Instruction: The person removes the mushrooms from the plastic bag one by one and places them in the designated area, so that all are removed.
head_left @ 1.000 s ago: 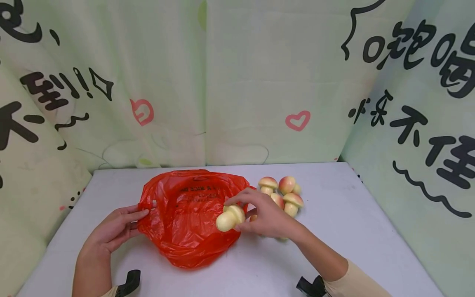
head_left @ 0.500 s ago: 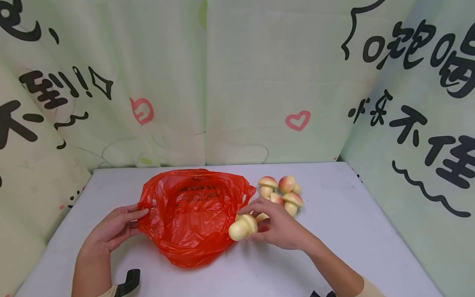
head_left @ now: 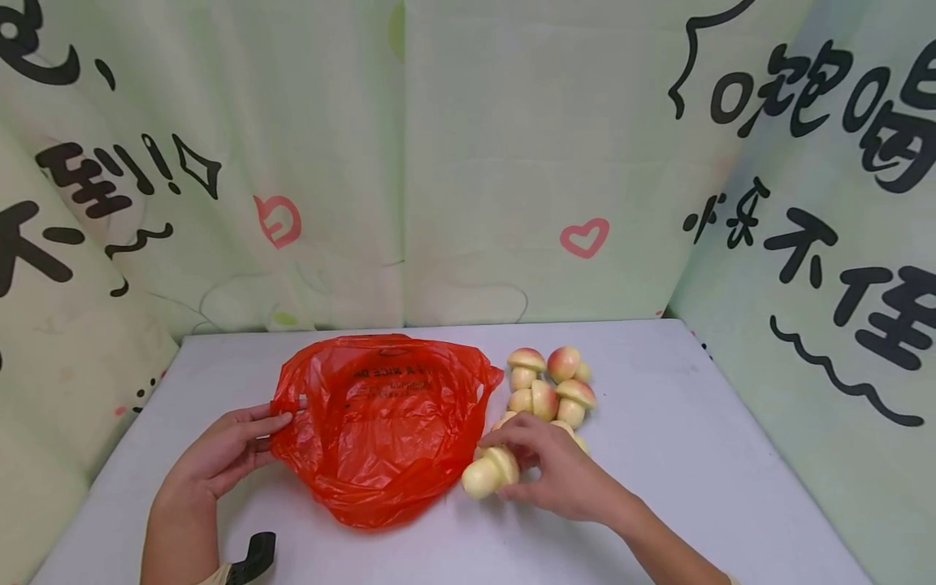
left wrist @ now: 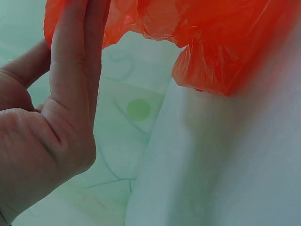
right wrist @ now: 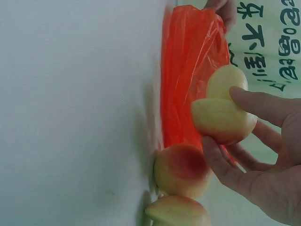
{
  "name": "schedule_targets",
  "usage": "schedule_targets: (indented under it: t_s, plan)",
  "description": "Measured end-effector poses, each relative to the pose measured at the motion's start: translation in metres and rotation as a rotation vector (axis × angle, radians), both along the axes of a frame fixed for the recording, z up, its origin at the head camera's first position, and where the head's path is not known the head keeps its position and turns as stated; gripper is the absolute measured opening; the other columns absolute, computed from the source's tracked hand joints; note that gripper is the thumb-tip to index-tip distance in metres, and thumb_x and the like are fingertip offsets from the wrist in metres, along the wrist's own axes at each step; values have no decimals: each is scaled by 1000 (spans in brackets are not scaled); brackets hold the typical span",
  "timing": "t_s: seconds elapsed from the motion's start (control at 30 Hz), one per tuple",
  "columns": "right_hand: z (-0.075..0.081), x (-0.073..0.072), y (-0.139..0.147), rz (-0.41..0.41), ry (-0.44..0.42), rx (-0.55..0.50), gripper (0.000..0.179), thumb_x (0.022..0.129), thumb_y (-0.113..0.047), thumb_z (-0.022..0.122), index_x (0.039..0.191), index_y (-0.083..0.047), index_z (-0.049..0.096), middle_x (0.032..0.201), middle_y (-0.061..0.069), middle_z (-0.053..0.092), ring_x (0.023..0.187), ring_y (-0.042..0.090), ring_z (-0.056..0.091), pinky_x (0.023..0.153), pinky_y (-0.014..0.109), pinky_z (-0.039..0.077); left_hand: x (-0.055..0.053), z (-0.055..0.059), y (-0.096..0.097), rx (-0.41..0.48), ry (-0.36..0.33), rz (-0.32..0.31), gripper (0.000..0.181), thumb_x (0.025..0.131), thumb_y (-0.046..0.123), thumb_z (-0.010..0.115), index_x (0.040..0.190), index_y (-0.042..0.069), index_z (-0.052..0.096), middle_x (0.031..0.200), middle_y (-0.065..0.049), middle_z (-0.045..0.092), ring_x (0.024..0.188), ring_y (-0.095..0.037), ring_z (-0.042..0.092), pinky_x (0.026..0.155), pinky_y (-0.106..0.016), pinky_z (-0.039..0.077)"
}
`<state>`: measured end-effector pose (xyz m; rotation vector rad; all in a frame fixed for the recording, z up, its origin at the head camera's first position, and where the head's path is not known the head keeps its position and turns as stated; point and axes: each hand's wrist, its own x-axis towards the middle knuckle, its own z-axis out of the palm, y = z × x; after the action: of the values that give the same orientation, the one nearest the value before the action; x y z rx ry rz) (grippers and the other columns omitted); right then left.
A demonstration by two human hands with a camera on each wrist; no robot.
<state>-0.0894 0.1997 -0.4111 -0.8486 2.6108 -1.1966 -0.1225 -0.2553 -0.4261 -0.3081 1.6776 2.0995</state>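
Observation:
An open red plastic bag (head_left: 380, 443) lies on its side on the table, its mouth facing me. My left hand (head_left: 223, 455) pinches the bag's left rim between thumb and fingers; in the left wrist view the fingertips reach behind the red film (left wrist: 155, 19). At the bag's front right, my right hand (head_left: 559, 475) holds a toy mushroom (head_left: 483, 478) by its cap, pale stem pointing left. The right wrist view shows thumb and fingertips around this mushroom's yellow-pink cap (right wrist: 223, 122). Several similar mushrooms (head_left: 576, 398) stand or lie just behind the right hand, some partly hidden by it.
The white table (head_left: 702, 463) has its back edge against a pale green curtain (head_left: 541, 162) with black lettering and pink hearts. A black strap (head_left: 252, 559) is at the left wrist. The mushroom group sits close along the bag's right side.
My right hand has drawn back from in front of the bag's mouth, rightward and toward me, still holding the mushroom. More of the mushroom group shows behind it. The left hand and bag stay put.

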Motion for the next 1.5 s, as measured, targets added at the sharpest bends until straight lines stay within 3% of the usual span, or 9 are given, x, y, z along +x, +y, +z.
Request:
schedule_targets:
  t_s: [0.3, 0.67, 1.03, 1.5]
  plan:
    - [-7, 9, 6, -27, -40, -5, 52, 81, -9, 89, 128, -22, 72, 121, -6, 61, 100, 7, 60, 82, 26, 62, 1, -1, 0, -9, 1, 4, 17, 103, 22, 67, 119, 23, 74, 110, 5, 77, 100, -15, 76, 91, -34, 63]
    - [-17, 15, 12, -40, 30, -6, 58, 77, -3, 90, 126, -27, 71, 116, -6, 58, 95, 6, 55, 77, 25, 61, 2, 0, 0, -12, 7, 9, 17, 103, 22, 67, 118, 24, 75, 110, 6, 77, 100, -16, 76, 90, -34, 63]
    - [-24, 17, 13, -59, 80, 65, 54, 75, -3, 91, 123, -20, 72, 108, -8, 55, 86, 5, 52, 73, 22, 58, 1, -1, 1, -13, 0, 13, 22, 102, 23, 68, 124, 21, 72, 110, 5, 77, 100, -16, 76, 91, -35, 63]
    - [-25, 19, 17, -78, 164, 50, 58, 71, 0, 91, 122, -18, 72, 112, -5, 56, 89, 4, 51, 72, 23, 58, 0, -1, 0, -8, 17, 1, 18, 104, 22, 66, 121, 22, 73, 109, 4, 77, 99, -16, 76, 91, -35, 63]
